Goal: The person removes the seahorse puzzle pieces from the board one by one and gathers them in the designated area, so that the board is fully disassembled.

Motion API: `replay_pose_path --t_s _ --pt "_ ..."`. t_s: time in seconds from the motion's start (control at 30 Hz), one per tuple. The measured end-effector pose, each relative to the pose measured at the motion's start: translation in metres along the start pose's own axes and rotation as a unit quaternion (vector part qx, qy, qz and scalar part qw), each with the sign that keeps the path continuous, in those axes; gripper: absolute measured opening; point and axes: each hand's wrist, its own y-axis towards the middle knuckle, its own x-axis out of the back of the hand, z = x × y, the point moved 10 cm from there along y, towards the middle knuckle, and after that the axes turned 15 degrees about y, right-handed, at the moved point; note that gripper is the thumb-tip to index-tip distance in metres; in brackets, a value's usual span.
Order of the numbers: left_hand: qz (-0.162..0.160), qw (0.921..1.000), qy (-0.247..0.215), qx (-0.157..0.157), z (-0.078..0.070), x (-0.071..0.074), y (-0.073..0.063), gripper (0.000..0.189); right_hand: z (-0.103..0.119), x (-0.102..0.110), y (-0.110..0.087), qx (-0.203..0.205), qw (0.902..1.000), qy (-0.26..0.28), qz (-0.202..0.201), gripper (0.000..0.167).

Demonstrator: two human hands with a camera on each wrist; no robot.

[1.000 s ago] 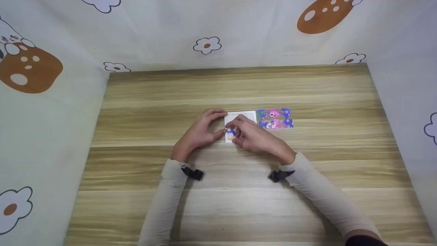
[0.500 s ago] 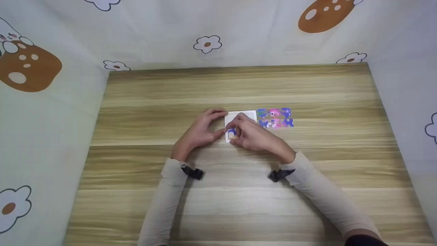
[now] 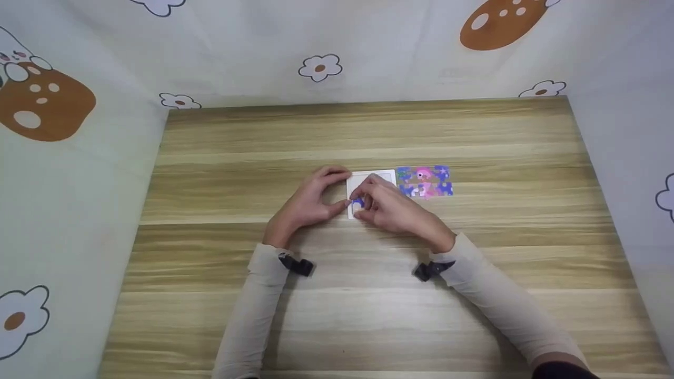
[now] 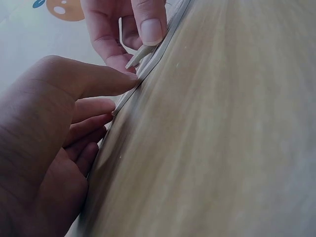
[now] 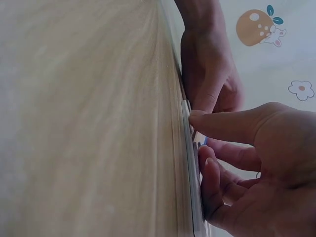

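A small white puzzle tray [image 3: 368, 172] lies on the table. My left hand [image 3: 311, 197] holds it by its left side, fingers at the far left corner and thumb on the edge. My right hand [image 3: 387, 205] reaches over the tray and pinches a puzzle piece [image 4: 140, 56] between thumb and fingers. That piece is tilted at the tray's rim in the left wrist view; from above, its blue and pale face [image 3: 358, 203] shows over the near left corner. Curled right fingers hide much of the tray.
Several loose puzzle pieces [image 3: 424, 181], blue with a pink figure, lie in two rows just right of the tray. The wood-grain table [image 3: 337, 316] is bounded by patterned cloth walls [image 3: 379, 58] at the back and sides.
The pinched puzzle piece has turned and settled slightly toward the tray's near left corner, with the right thumb shifting a little. The left hand keeps its place on the tray.
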Motion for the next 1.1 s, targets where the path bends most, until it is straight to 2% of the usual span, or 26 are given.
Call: replay_pose_path --t_s 0.3,0.7,1.1 --pt "-0.004 1.0 0.004 -0.003 0.0001 0.0009 -0.0007 0.063 -0.0009 0.0036 -0.0018 -0.002 0.9999 0.006 0.013 0.022" --pt "0.001 1.0 -0.004 0.002 -0.0003 0.0002 -0.0003 0.063 -0.0015 0.0057 -0.002 0.003 0.999 0.032 0.031 0.024" --pt "0.004 1.0 -0.001 0.007 0.0014 -0.0002 -0.0003 0.064 -0.0029 0.0091 0.0004 -0.003 0.9993 0.036 0.012 0.026"
